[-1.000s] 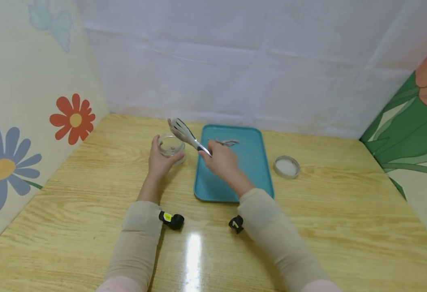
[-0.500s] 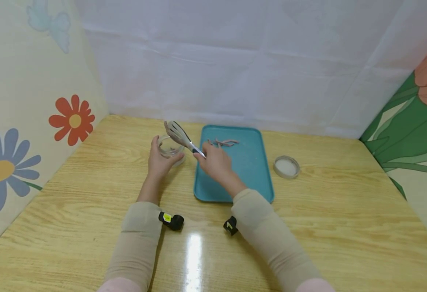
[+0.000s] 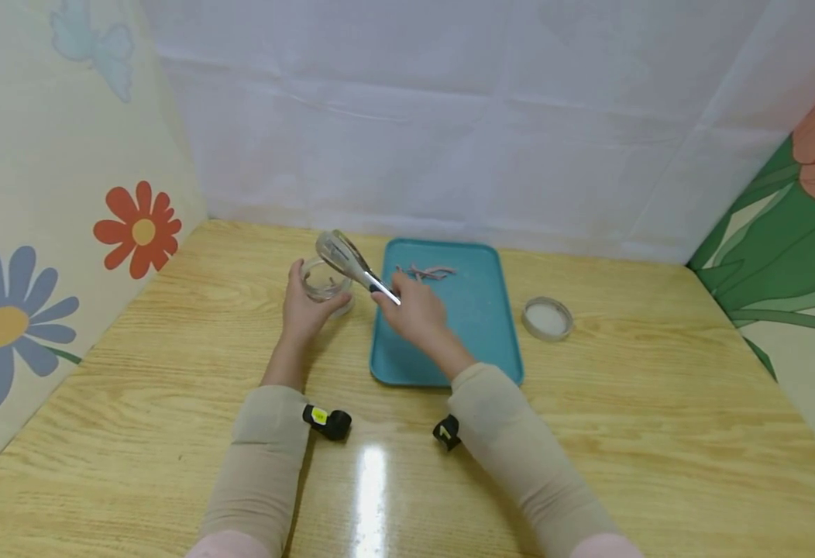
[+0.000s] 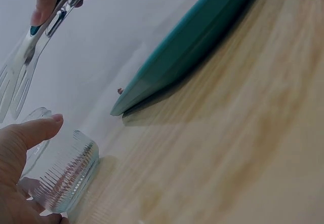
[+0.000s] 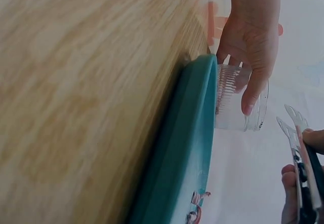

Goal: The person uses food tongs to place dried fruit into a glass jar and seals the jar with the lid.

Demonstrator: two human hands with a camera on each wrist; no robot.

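My left hand grips a clear ribbed glass jar, thumb on the near side and fingers round the far side. A few brownish-pink pieces lie inside it. With my right hand I hold metal tongs by their dark-gripped handles. Their slotted heads hang over the jar's mouth, a little apart, with nothing visible between them in the right wrist view. Several thin pinkish-brown strips lie at the far end of a teal tray, beyond my right hand.
A round lid with a pale inside lies on the wooden table to the right of the tray. White cloth hangs behind the table, and flower-patterned panels stand at both sides.
The tongs carried brownish strips at their tips; now the tips show none and the heads have spread. A piece shows more clearly in the jar. My left hand has stayed put.
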